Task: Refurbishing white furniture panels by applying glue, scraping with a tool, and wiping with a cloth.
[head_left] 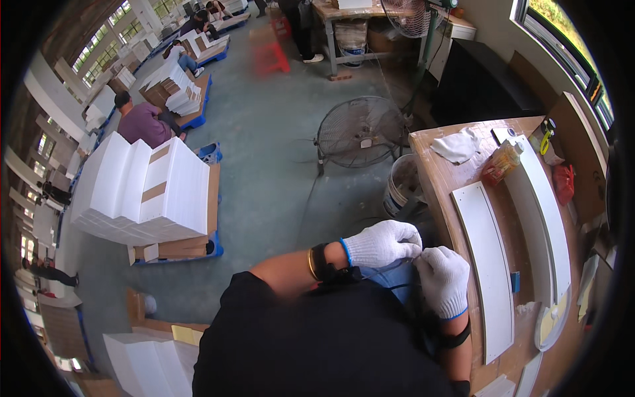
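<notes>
Boards [149, 188], white and stacked, stand at left; a nearer pile [149, 367] is partly hidden by the dark shirt [317, 344]. Toward the middle, the gloved left hand [387, 243] and right hand [446, 281] meet, fingertips bunched; whether they pinch something small cannot be told. Just right, a white panel [486, 271] lies on the table [444, 173], its long axis running near to far, its far end angled slightly left.
</notes>
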Available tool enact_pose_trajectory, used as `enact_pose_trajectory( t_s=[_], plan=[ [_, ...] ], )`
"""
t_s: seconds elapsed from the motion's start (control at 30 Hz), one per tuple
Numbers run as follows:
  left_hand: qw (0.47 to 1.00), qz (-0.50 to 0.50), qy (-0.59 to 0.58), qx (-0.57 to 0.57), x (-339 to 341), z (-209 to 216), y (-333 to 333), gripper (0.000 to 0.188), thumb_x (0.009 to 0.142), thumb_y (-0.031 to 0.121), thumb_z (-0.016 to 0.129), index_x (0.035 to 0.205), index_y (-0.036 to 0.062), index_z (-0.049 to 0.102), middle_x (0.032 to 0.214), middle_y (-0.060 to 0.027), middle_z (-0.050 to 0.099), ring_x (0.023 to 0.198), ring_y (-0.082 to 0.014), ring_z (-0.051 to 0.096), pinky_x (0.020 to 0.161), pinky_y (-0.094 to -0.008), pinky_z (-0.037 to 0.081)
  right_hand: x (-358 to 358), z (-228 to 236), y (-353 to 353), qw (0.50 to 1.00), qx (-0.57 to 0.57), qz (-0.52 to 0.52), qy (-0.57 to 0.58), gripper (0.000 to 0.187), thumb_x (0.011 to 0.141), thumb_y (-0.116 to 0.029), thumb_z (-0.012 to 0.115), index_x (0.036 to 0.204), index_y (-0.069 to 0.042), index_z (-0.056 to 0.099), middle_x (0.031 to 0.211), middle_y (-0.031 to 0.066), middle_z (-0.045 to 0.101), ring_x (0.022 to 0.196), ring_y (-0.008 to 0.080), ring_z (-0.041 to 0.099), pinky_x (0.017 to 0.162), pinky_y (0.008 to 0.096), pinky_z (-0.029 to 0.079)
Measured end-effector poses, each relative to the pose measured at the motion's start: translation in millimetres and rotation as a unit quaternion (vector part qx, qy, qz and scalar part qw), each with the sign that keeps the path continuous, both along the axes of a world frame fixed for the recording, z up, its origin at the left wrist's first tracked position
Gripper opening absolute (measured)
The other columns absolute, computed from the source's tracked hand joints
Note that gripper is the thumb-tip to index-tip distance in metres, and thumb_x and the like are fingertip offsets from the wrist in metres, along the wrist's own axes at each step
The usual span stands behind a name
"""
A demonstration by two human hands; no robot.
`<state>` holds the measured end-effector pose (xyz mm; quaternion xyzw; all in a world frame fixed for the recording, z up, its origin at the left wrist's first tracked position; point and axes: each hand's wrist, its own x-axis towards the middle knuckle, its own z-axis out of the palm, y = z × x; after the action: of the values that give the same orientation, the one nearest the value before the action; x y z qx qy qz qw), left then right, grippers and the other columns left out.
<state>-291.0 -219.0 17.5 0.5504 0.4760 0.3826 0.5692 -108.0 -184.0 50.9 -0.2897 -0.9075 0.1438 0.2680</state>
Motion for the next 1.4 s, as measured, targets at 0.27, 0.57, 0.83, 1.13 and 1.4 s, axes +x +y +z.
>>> enact_pose_trajectory(
  t_s=[0.27,0.57,0.83,1.13,1.4],
  plan=[
    [0.978,0.074,-0.183,-0.065,-15.3,-15.3,0.8,0.014,0.095,0.012,0.056,0.095,-0.0019,0.061,0.085,-0.0058,0.064,0.079,-0.0123,0.060,0.075,-0.0266,0.050,-23.0,-8.9,5.3,1.000,0.023,-0.015,0.010,0.008,0.074,-0.014,0.065,0.071,-0.011,0.058,0.066,0.0065,0.057,0.063,0.0267,0.060,0.055,0.0383,0.048],
    [0.929,0.035,-0.350,-0.117,-8.0,-35.3,13.7,0.015,0.096,0.014,0.053,0.097,0.0005,0.060,0.088,-0.0058,0.063,0.080,-0.0147,0.059,0.079,-0.0296,0.048,-13.8,-18.4,4.5,0.995,0.017,-0.073,0.068,0.014,0.075,-0.016,0.066,0.070,-0.010,0.055,0.066,0.0070,0.055,0.063,0.0268,0.060,0.055,0.0370,0.047],
    [0.896,0.117,-0.413,-0.110,-19.8,-20.0,18.7,0.017,0.098,0.020,0.052,0.101,0.0037,0.057,0.082,-0.0033,0.055,0.077,-0.0150,0.054,0.077,-0.0324,0.045,-12.2,-21.9,-10.4,0.906,-0.320,-0.120,0.251,0.009,0.081,-0.008,0.070,0.087,-0.003,0.066,0.082,0.0088,0.067,0.077,0.0149,0.067,0.067,0.0284,0.052],
    [0.953,0.138,-0.269,-0.017,-19.2,-14.9,2.9,0.022,0.095,0.011,0.055,0.115,0.0004,0.059,0.088,-0.0059,0.061,0.081,-0.0146,0.057,0.079,-0.0290,0.046,-10.1,-23.4,-8.7,0.711,-0.579,-0.037,0.398,0.026,0.091,-0.009,0.060,0.113,0.005,0.060,0.101,0.0137,0.067,0.088,0.0191,0.066,0.080,0.0314,0.054],
    [0.890,0.106,0.160,0.413,-18.5,-9.4,8.8,0.025,0.071,0.003,0.077,0.095,0.0033,0.070,0.086,-0.0091,0.064,0.078,-0.0224,0.061,0.085,-0.0351,0.047,-10.9,-24.9,-16.4,0.748,-0.575,-0.037,0.330,0.026,0.092,-0.011,0.056,0.111,0.004,0.063,0.092,0.0089,0.068,0.080,0.0116,0.063,0.075,0.0260,0.052]
  ],
)
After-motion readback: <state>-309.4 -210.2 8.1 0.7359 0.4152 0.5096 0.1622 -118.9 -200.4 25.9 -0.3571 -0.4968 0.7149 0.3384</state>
